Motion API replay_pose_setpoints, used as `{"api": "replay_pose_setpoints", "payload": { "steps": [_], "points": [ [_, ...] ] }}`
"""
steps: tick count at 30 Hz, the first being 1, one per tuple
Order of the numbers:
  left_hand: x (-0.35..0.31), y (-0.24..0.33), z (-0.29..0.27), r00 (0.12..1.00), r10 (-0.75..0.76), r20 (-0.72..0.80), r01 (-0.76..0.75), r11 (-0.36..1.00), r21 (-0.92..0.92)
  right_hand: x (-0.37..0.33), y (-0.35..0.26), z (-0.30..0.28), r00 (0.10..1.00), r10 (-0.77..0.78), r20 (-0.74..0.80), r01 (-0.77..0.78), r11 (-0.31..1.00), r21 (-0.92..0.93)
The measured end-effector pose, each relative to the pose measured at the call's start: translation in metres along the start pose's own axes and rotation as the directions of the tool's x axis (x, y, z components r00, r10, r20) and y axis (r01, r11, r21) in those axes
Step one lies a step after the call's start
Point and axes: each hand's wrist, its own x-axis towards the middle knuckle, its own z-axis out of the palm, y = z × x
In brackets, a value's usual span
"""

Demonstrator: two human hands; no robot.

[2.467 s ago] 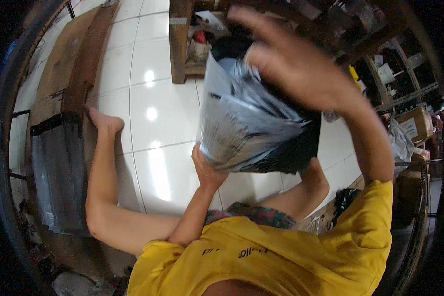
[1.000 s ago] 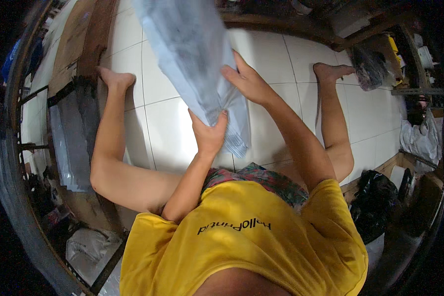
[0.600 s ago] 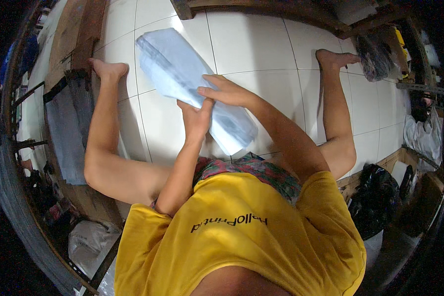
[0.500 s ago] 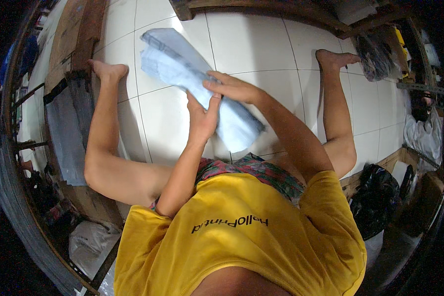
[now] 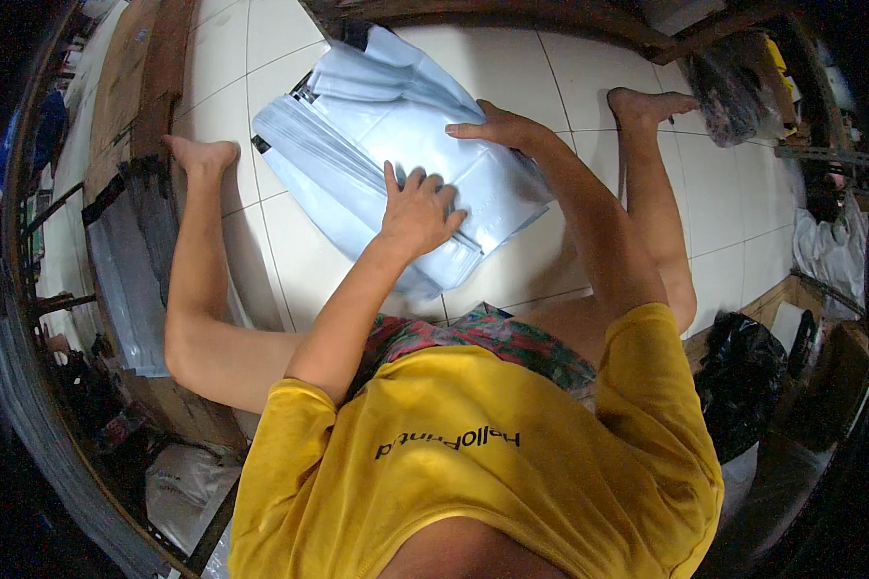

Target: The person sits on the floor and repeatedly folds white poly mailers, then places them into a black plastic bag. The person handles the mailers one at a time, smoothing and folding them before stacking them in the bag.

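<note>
A stack of thin, pale-blue plastic sheets [image 5: 396, 130] lies spread on the floor between my legs. Its left side is bunched into long layered folds, and small black patches show at the far and left edges. My left hand [image 5: 423, 207] rests palm down on the near middle of the stack, fingers spread. At the stack's right edge is my right hand [image 5: 504, 127], its thumb stretched out over the sheets and a finger pointing away from me. The rest of that hand's fingers are hidden.
White floor tiles [image 5: 589, 82] surround the stack. A wooden beam [image 5: 589, 21] runs along the far side. Grey plastic sheets [image 5: 130, 275] lie beside my left leg on brown boards [image 5: 135, 87]. To the right are a black plastic bag [image 5: 742, 376] and a clear plastic bundle [image 5: 729, 101].
The blue plastic was a narrow folded bundle held between both hands; now it lies opened out wide. My left hand has flattened onto it, and my right hand has shifted right and away from me.
</note>
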Motion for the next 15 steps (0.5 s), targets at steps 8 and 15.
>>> {"api": "replay_pose_setpoints", "payload": {
  "steps": [8,15],
  "points": [
    [-0.042,-0.027,0.003,0.997,0.019,0.072,-0.023,0.998,0.057,0.035,0.046,0.001,0.987,-0.125,-0.102,0.092,0.956,-0.28],
    [-0.111,-0.069,0.002,0.894,-0.415,-0.166,0.397,0.908,-0.133,0.013,0.021,-0.008,0.994,-0.088,0.062,0.1,0.968,-0.229]
  ]
}}
